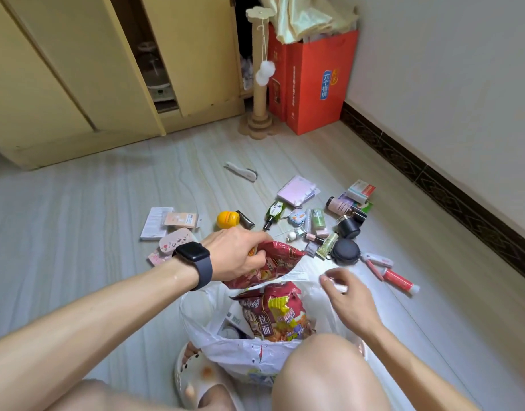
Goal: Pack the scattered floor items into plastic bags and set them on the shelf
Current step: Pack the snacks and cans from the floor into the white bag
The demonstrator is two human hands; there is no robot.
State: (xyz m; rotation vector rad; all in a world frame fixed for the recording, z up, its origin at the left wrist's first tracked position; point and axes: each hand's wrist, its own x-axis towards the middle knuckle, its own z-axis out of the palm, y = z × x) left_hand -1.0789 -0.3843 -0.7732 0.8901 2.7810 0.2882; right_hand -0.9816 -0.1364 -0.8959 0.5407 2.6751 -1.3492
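A white plastic bag [240, 351] stands open on the floor between my knees, with red snack packets [273, 315] inside it. My left hand [234, 256], a dark watch on its wrist, grips a red snack packet [279, 262] just above the bag's mouth. My right hand [347, 295] pinches the bag's right rim and holds it open. Beyond the bag, several small items lie scattered on the floor: a yellow round container [227, 220], a green bottle [273, 213], a black round case [345, 252], a pink notebook [297, 189], a red tube [399, 281].
A yellow cabinet [77, 84] with a partly open door stands at the back left. A cat scratching post [259, 93] and a red gift bag [314, 81] stand in the far corner. The white wall with dark skirting [451, 185] runs along the right.
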